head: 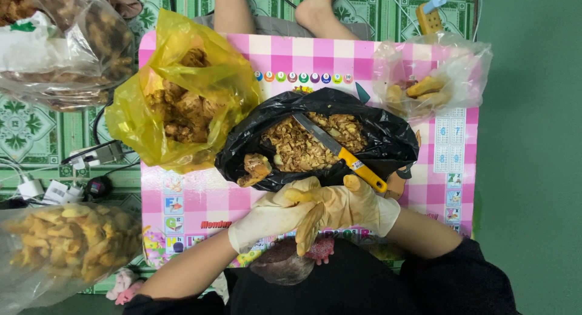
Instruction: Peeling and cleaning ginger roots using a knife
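Left of the black plastic bag (388, 142) of peelings sat the open yellow plastic bag (182, 97). Just below the black bag, the gloved left hand (273, 215) and right hand (357, 206) met, gripping a yellow peeled piece (309, 227) pointing downward. A yellow-handled knife (342, 152) lay diagonally across the peelings.

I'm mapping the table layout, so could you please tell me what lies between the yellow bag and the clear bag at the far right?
In the head view, the black bag of peelings, a knife resting on it.
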